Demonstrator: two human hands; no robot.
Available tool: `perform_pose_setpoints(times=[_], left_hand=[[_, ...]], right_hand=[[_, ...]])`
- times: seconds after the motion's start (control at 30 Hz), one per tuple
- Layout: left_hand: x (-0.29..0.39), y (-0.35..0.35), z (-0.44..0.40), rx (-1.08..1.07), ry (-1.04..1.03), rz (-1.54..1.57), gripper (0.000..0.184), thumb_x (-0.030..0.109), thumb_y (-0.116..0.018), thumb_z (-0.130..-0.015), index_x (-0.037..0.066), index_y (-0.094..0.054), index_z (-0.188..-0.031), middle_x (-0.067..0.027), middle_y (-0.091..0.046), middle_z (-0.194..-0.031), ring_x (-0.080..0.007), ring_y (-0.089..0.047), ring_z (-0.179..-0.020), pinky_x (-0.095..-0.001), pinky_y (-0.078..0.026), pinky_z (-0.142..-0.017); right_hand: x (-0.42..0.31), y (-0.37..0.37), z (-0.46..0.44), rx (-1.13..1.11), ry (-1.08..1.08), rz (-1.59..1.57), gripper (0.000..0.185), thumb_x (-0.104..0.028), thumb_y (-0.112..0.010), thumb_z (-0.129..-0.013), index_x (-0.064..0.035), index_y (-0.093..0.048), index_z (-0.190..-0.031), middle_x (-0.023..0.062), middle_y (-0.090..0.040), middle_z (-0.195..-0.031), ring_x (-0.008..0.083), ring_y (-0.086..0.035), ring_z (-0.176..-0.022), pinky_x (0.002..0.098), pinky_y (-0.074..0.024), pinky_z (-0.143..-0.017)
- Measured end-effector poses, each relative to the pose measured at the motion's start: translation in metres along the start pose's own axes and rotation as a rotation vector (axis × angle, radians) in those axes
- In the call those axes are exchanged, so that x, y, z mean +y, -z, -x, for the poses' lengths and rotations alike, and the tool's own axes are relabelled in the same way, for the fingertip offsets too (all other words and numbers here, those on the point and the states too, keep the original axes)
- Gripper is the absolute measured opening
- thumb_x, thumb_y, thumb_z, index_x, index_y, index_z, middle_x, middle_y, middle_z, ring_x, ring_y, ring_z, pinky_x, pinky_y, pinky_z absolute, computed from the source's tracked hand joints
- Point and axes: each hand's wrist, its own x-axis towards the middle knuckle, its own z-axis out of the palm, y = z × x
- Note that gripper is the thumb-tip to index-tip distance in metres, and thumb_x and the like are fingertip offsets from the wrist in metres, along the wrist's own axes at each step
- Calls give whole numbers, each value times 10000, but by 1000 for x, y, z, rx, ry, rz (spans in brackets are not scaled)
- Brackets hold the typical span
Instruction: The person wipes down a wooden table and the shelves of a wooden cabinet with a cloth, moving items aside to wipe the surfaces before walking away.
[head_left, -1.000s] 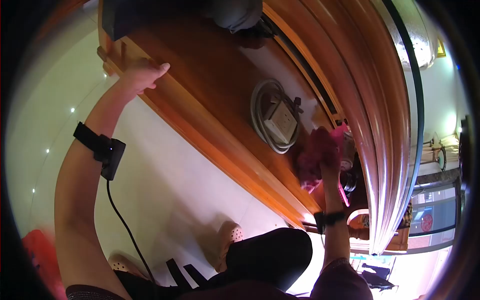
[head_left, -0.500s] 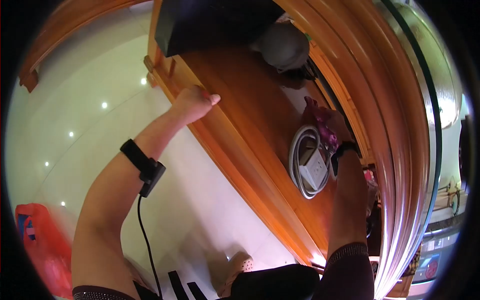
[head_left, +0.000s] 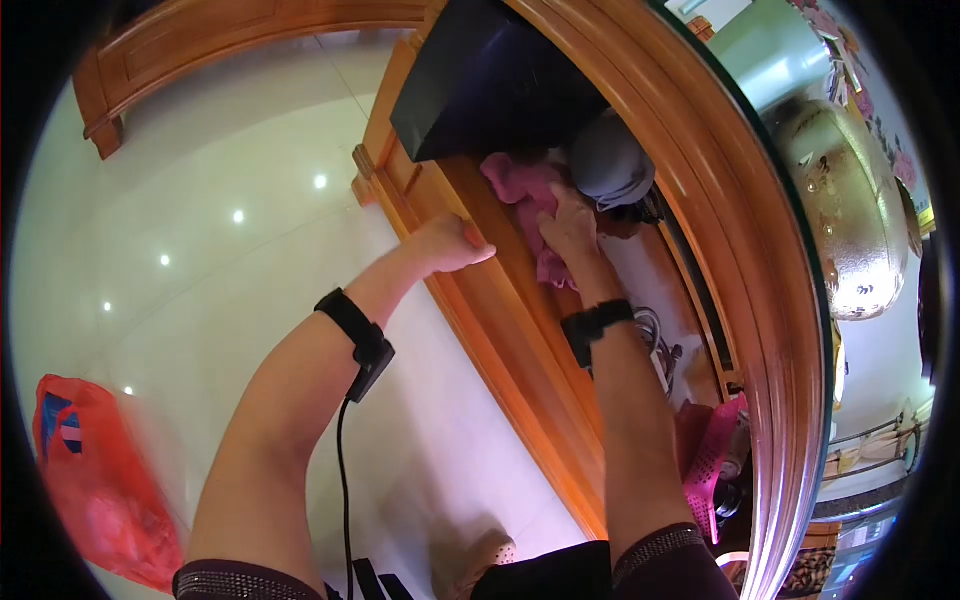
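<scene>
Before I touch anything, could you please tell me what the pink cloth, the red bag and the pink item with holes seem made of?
Pink cloth: soft, matte fabric, judging by its loose folds; fibre unclear.
Red bag: probably thin, slightly shiny plastic film, since it looks crinkled.
Pink item: likely moulded plastic, evenly coloured and perforated.

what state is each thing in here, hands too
pink cloth: crumpled, spread under the right hand
right hand: on the cloth
left hand: resting at the wooden edge
cable: coiled, partly hidden
red bag: crumpled, on the floor
left arm strap: fastened
</scene>
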Motion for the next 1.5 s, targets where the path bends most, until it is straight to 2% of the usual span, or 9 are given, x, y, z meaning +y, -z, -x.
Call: perform_pose_setpoints(times=[0.07, 0.2, 0.3, 0.43, 0.9, 0.97, 1.1, 1.27, 1.5], left_hand=[[-2, 22, -5, -15, -27, 22, 525, 439, -733, -722, -27, -567, -897, -161, -654, -816, -312, -649, -815, -412, -503, -714], [27, 32, -16, 1081, -280, 18, 747, 384, -835, -601, -21, -462, -1105, -205, -532, -1203, -326, -562, -1065, -421, -475, -826], [46, 26, -46, 1113, -620, 177, 858, 339, -853, -588, -3, -382, -1218, -202, -411, -1309, -357, -447, -1183, -445, -425, -919], [46, 32, -60, 1118, -399, 61, 950, 326, -867, -551, -65, -369, -1259, -211, -491, -1171, -369, -461, -1120, -405, -369, -978], [-51, 152, 77, 522, -648, 466, 758, 59, -835, -492, 15, -489, -1165, -86, -554, -1093, -211, -510, -1046, -333, -376, -967], [-79, 172, 101, 546, -592, 477, 747, 32, -820, -498, 6, -494, -1169, -67, -563, -1087, -209, -523, -1028, -334, -387, -962], [-149, 214, 138, 588, -439, 553, 789, -52, -765, -477, -4, -479, -1210, -71, -577, -1077, -202, -534, -1007, -335, -405, -952], [-206, 232, 167, 707, -266, 290, 816, -113, -654, -492, 34, -432, -1264, -60, -557, -1070, -208, -542, -1010, -319, -434, -914], [-325, 190, 175, 665, 82, 483, 696, -71, -719, -623, 40, -455, -1258, -50, -557, -1157, -199, -524, -1075, -309, -438, -916]], right_hand=[[-26, 41, 21, -275, -20, -270, 375, -105, -585, -707, -37, -605, -1075, 207, -587, -1104, 363, -531, -1085, 407, -423, -918], [45, 69, 92, -272, 210, -176, 374, -51, -573, -676, -64, -603, -1048, 195, -594, -1033, 371, -548, -1032, 422, -449, -872], [64, 83, 129, -224, 148, -176, 367, -30, -568, -685, -86, -600, -1046, 185, -597, -996, 371, -546, -1029, 439, -457, -850], [24, 68, 102, -282, 80, 37, 398, -17, -562, -718, -132, -557, -1099, 169, -534, -1108, 380, -527, -1059, 450, -457, -872], [25, 66, 103, -313, -17, 71, 409, -23, -605, -709, -156, -529, -1089, 141, -500, -1143, 354, -530, -1064, 444, -460, -885], [26, 68, 96, -297, 51, -17, 375, -19, -604, -701, -142, -559, -1053, 137, -531, -1099, 338, -537, -1058, 432, -460, -886], [23, 45, 85, -46, -209, -271, 363, 14, -579, -676, -137, -626, -1003, 138, -581, -1027, 335, -559, -999, 401, -465, -860], [0, 9, 26, -116, 43, -174, 408, 29, -563, -671, -157, -619, -1030, 144, -573, -1060, 357, -547, -1028, 408, -456, -874], [22, -43, -39, -85, 155, -135, 378, 7, -558, -719, -167, -602, -1051, 187, -524, -1154, 391, -538, -1044, 446, -462, -866]])
